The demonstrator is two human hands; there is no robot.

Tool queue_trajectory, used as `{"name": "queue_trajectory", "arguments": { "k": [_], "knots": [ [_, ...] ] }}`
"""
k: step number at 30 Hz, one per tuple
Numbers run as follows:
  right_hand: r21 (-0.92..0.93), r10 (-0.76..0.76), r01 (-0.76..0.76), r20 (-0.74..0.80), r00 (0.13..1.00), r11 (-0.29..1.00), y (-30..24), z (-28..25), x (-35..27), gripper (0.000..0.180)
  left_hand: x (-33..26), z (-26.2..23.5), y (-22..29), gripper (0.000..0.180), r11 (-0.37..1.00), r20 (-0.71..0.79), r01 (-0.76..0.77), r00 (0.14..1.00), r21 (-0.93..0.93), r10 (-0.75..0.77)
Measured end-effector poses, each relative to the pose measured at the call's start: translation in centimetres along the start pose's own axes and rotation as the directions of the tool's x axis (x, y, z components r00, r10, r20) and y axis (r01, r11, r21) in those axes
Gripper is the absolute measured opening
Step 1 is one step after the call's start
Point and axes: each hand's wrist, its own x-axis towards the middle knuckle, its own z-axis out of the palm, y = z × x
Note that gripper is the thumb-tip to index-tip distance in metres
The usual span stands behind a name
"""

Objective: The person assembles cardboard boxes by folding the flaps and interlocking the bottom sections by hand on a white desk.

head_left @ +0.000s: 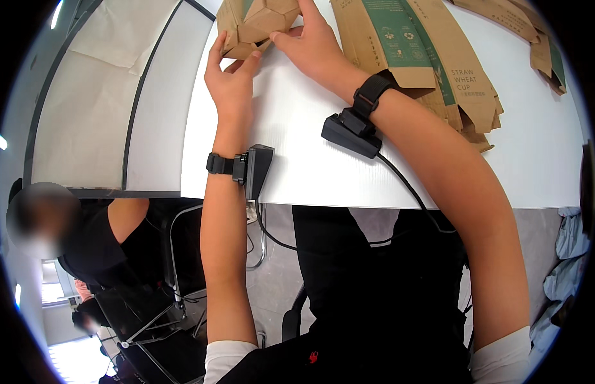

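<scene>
A brown cardboard box (264, 23) with a hint of green on it is at the far edge of the view, partly cut off. Its end flaps are folded inward and overlap, with small gaps showing at the lower edge. My left hand (231, 78) grips its near left corner, thumb against the lower flap and fingers up the side. From the right, my right hand (310, 46) holds the box, its thumb at the flaps and its fingers partly out of view. Each wrist wears a black strap with a small black device and a cable.
Several flattened brown and green cartons (406, 54) lie stacked on the white table (297, 173), right of my right hand. More cartons (547, 61) lie at the far right. A dark-framed pale panel (86, 109) adjoins the table's left. Another person (96, 240) sits lower left.
</scene>
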Motion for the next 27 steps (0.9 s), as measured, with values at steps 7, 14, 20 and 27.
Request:
{"name": "queue_trajectory", "arguments": {
  "k": [7, 14, 20, 27],
  "knots": [
    [-0.105, -0.191, 0.192, 0.02, 0.981, 0.976, -1.0, 0.2, -0.1, 0.089, -0.1, 0.1, 0.2, 0.066, 0.996, -0.064, -0.056, 0.997, -0.07, 0.052],
    [-0.199, -0.261, 0.26, 0.022, 0.965, 0.945, -1.9, 0.1, -0.2, 0.088, 0.0, 0.2, 0.4, 0.067, 0.994, -0.051, -0.072, 0.996, -0.078, 0.068],
    [-0.094, -0.289, 0.293, 0.047, 0.956, 0.952, -2.1, 0.0, -0.2, 0.086, 0.1, 0.3, 0.4, 0.068, 0.99, -0.057, -0.055, 0.997, -0.129, 0.048],
    [-0.117, -0.28, 0.284, 0.05, 0.959, 0.952, -2.5, -0.4, -0.6, 0.084, -0.3, 0.7, 0.4, 0.066, 0.992, -0.056, -0.042, 0.998, -0.119, 0.035]
  ]
}}
